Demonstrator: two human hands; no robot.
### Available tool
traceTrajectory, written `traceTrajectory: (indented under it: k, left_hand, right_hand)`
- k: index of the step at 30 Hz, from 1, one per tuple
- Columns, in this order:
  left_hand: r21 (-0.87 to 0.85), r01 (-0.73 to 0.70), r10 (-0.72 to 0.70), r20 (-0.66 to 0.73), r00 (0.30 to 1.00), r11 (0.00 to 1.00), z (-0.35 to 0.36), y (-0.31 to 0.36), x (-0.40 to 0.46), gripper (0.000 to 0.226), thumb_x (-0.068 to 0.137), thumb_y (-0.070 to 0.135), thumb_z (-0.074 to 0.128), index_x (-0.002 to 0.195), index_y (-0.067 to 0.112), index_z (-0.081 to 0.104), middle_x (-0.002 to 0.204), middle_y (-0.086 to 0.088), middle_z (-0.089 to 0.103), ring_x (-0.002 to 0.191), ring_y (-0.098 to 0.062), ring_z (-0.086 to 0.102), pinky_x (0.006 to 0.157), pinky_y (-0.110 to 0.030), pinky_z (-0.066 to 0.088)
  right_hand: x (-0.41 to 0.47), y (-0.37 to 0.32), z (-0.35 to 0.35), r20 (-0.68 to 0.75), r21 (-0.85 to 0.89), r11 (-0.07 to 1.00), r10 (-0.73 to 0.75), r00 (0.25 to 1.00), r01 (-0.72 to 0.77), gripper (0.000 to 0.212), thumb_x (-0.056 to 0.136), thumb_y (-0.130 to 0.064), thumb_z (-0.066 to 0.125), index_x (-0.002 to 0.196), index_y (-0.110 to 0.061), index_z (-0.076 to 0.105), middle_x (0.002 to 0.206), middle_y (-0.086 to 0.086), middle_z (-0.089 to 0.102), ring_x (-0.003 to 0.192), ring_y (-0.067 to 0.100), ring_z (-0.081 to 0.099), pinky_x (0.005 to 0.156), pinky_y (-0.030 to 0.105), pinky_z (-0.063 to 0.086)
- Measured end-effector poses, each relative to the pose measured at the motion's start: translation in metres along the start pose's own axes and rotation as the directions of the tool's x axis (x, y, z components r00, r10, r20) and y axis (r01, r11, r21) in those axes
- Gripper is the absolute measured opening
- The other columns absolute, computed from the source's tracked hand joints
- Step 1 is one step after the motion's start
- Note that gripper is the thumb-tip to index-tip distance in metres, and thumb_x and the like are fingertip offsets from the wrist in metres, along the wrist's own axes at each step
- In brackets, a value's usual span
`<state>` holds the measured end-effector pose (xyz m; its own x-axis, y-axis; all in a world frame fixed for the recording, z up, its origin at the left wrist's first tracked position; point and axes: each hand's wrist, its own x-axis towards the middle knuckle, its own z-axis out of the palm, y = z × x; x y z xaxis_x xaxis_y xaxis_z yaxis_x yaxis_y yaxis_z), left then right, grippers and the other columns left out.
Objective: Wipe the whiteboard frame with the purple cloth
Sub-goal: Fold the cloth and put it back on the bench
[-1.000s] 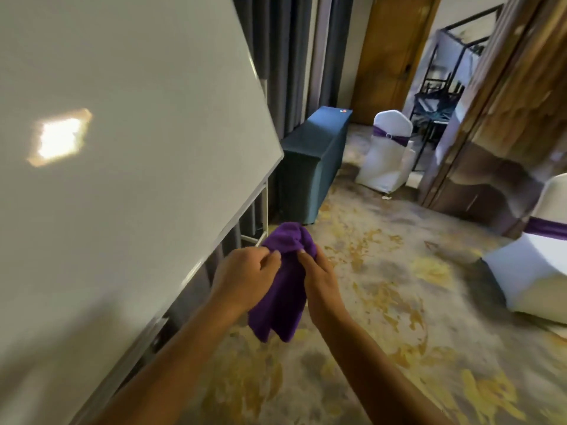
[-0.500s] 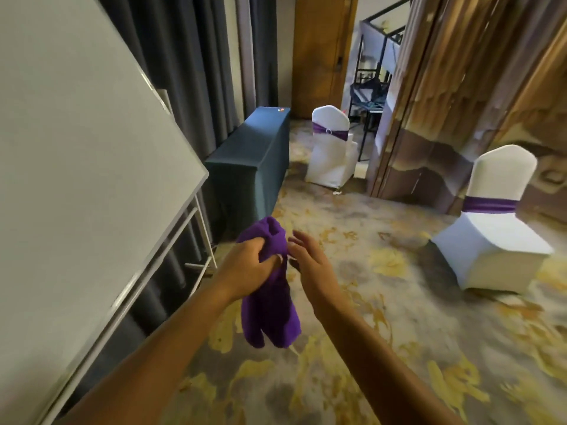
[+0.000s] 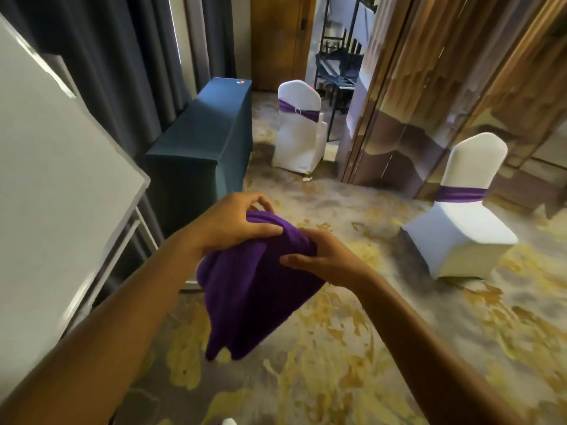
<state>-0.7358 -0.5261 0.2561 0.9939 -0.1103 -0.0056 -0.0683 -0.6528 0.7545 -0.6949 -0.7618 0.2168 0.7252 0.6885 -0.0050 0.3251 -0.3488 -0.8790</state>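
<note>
Both the left hand [image 3: 227, 222] and right hand [image 3: 322, 256] grip the purple cloth [image 3: 254, 289] in the air, away from the whiteboard frame [image 3: 129, 154], so a loose hold might drop it on the floor

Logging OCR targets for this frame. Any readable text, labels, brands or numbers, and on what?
None readable.
Small red, white and blue mark on the far end of the dark blue covered table: too small and blurred to read.
Whiteboard: blank, no writing.
Purple cloth, held by the left hand and right hand: no label showing.
</note>
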Motion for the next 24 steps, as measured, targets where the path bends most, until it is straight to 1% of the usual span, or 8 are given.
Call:
traceTrajectory:
  k: [3, 8, 11, 15, 18, 20, 22, 24]
  left_hand:
    - [-0.080, -0.012, 0.013, 0.010, 1.000, 0.997, -0.031, -0.025, 0.064, 0.038, 0.080, 0.050, 0.086, 0.113, 0.042, 0.069, 0.088, 0.017, 0.078, 0.084, -0.003, 0.076, 0.078, -0.023, 0.058]
    - [-0.122, -0.007, 0.020, 0.110, 0.994, 0.992, -0.063, -0.051, 0.177, 0.043, 0.071, 0.064, 0.085, 0.109, 0.047, 0.076, 0.104, 0.018, 0.080, 0.099, -0.005, 0.076, 0.093, -0.033, 0.060]
    - [-0.100, 0.041, -0.016, 0.233, 0.972, 0.994, -0.075, -0.067, 0.251, 0.032, 0.073, 0.064, 0.083, 0.104, 0.057, 0.076, 0.105, 0.019, 0.080, 0.098, -0.004, 0.077, 0.086, -0.029, 0.064]
    - [-0.130, 0.114, -0.084, 0.211, 0.974, 0.985, -0.078, -0.095, 0.340, 0.032, 0.079, 0.056, 0.082, 0.104, 0.037, 0.081, 0.100, 0.008, 0.083, 0.092, -0.012, 0.081, 0.083, -0.033, 0.066]
    - [-0.212, 0.171, -0.149, 0.114, 0.982, 0.962, -0.076, -0.109, 0.407, 0.042, 0.079, 0.051, 0.080, 0.113, 0.027, 0.077, 0.107, 0.002, 0.082, 0.099, -0.014, 0.079, 0.094, -0.037, 0.064]
    - [-0.270, 0.188, -0.171, 0.085, 0.982, 0.944, -0.079, -0.114, 0.449, 0.055, 0.082, 0.045, 0.080, 0.131, 0.025, 0.066, 0.123, 0.005, 0.074, 0.113, -0.009, 0.072, 0.102, -0.031, 0.060]
    - [-0.287, 0.192, -0.174, 0.085, 0.981, 0.938, -0.085, -0.121, 0.488, 0.066, 0.084, 0.042, 0.081, 0.144, 0.031, 0.055, 0.132, 0.012, 0.065, 0.120, -0.003, 0.065, 0.098, -0.019, 0.058]
    - [-0.274, 0.194, -0.168, 0.118, 0.979, 0.942, -0.091, -0.133, 0.520, 0.066, 0.089, 0.038, 0.081, 0.149, 0.036, 0.052, 0.136, 0.013, 0.065, 0.122, -0.002, 0.066, 0.096, -0.018, 0.059]
  right_hand:
    - [0.054, 0.025, -0.024, -0.006, 0.207, 0.978, 0.009, 1.000, -0.008, 0.036, 0.087, -0.022, 0.076, 0.121, -0.015, 0.068, 0.113, 0.009, 0.073, 0.103, 0.028, 0.070, 0.090, 0.047, 0.057]
    - [0.146, 0.064, -0.079, -0.178, 0.436, 0.899, 0.041, 0.983, 0.041, 0.036, 0.081, -0.025, 0.078, 0.116, -0.020, 0.071, 0.109, 0.009, 0.074, 0.102, 0.028, 0.069, 0.090, 0.040, 0.055]
    - [0.213, 0.099, -0.116, -0.291, 0.603, 0.792, 0.104, 0.951, 0.099, 0.035, 0.078, -0.021, 0.080, 0.112, -0.016, 0.073, 0.104, 0.009, 0.074, 0.097, 0.023, 0.069, 0.083, 0.032, 0.055]
    - [0.298, 0.139, -0.160, -0.314, 0.732, 0.678, 0.248, 0.916, 0.067, 0.043, 0.074, -0.031, 0.085, 0.111, -0.013, 0.073, 0.106, 0.018, 0.074, 0.094, 0.030, 0.072, 0.077, 0.035, 0.058]
    - [0.374, 0.157, -0.197, -0.270, 0.705, 0.710, 0.264, 0.926, 0.003, 0.018, 0.083, -0.029, 0.077, 0.097, -0.018, 0.077, 0.093, 0.014, 0.076, 0.082, 0.024, 0.074, 0.068, 0.030, 0.058]
    - [0.422, 0.158, -0.221, -0.211, 0.628, 0.778, 0.191, 0.959, -0.018, 0.007, 0.088, -0.024, 0.072, 0.090, -0.021, 0.079, 0.086, 0.010, 0.077, 0.075, 0.020, 0.073, 0.065, 0.029, 0.058]
    - [0.470, 0.152, -0.239, -0.105, 0.470, 0.882, 0.089, 0.990, -0.029, 0.008, 0.090, -0.023, 0.071, 0.091, -0.024, 0.078, 0.084, 0.006, 0.077, 0.074, 0.018, 0.071, 0.066, 0.029, 0.058]
    - [0.515, 0.149, -0.249, -0.003, 0.301, 0.953, 0.048, 0.999, -0.045, 0.013, 0.092, -0.034, 0.068, 0.098, -0.026, 0.077, 0.087, 0.000, 0.077, 0.077, 0.012, 0.072, 0.070, 0.027, 0.057]
